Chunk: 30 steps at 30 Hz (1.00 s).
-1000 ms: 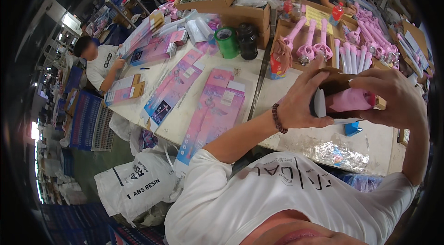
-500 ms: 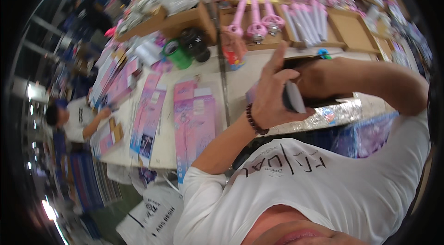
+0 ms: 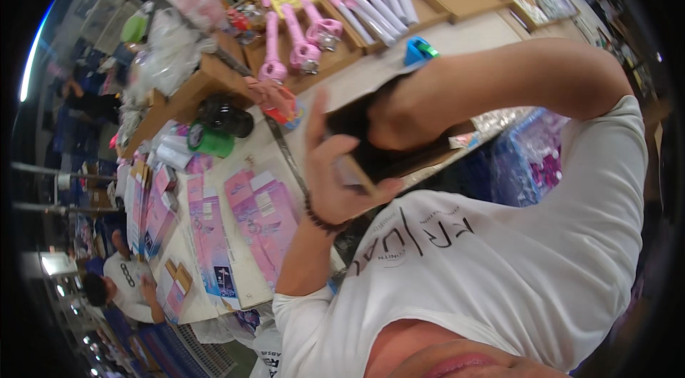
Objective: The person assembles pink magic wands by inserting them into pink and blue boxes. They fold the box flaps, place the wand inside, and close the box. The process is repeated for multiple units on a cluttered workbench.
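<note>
My left hand [image 3: 334, 182], with a dark beaded bracelet [image 3: 325, 222] at the wrist, grips the near end of a cardboard box [image 3: 389, 162] whose dark inside faces up. Its thumb lies along the near rim, and one finger points away from the box. Into the box opening reaches my right hand [image 3: 399, 118]; its fingers are hidden inside, so what they hold, if anything, cannot be seen. Just beyond the box lies a small blue and green item [image 3: 419, 51].
Trays behind hold pink wand-like toys [image 3: 303, 50] and white tubes with pink ends [image 3: 371, 11]. At left lie flat pink-purple printed cartons [image 3: 264, 221], a green tape roll [image 3: 210, 141] and a black round object [image 3: 227, 115]. A co-worker [image 3: 125, 285] sits at far left. Another person's hand [image 3: 267, 95] holds a red-blue packet.
The view has turned and shifted, so the table now appears tilted. My right hand stays in the box, whose opening shows more plainly; my left hand still grips its end.
</note>
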Motion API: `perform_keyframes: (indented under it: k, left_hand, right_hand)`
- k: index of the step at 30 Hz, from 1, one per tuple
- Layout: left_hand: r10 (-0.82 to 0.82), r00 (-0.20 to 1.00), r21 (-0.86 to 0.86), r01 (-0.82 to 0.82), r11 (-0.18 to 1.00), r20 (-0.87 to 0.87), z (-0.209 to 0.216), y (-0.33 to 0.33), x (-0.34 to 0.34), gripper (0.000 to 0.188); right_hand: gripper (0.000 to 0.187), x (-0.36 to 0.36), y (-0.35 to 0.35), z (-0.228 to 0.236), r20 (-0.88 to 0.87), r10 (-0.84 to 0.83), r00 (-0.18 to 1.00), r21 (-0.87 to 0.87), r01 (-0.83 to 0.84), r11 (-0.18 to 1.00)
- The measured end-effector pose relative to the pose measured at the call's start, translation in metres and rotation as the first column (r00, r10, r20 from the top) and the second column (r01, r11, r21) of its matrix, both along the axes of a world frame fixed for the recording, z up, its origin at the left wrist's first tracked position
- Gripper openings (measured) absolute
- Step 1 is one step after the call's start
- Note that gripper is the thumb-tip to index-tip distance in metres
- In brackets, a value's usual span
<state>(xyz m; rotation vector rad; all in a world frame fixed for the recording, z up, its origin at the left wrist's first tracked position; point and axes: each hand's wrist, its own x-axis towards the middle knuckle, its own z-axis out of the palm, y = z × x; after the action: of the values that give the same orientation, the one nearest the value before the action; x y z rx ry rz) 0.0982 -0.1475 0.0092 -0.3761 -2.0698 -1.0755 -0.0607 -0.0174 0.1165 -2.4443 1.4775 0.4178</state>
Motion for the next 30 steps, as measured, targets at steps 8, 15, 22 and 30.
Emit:
perform_keyframes:
  k: [8,15,22,30]
  left_hand:
    - [0.108,0.982,0.076,-0.097,0.992,-0.157,-0.006,0.01,-0.027,0.077]
    - [0.268,0.963,0.025,-0.267,0.963,-0.027,-0.007,0.05,-0.058,0.075]
    - [0.291,0.955,0.013,-0.292,0.956,0.054,-0.004,0.083,-0.089,0.072]
    - [0.288,0.951,0.04,-0.294,0.955,0.116,-0.005,0.101,-0.108,0.07]
  right_hand:
    - [0.027,-0.143,0.156,-0.011,0.801,-0.467,0.376,-0.05,0.818,0.574]
    - [0.038,-0.249,0.262,-0.183,0.688,-0.672,-0.273,0.387,0.922,0.022]
    - [0.04,-0.249,0.295,-0.277,0.544,-0.684,-0.486,0.647,0.762,-0.027]
    - [0.04,-0.258,0.34,-0.287,0.643,-0.575,-0.505,0.538,0.833,-0.13]
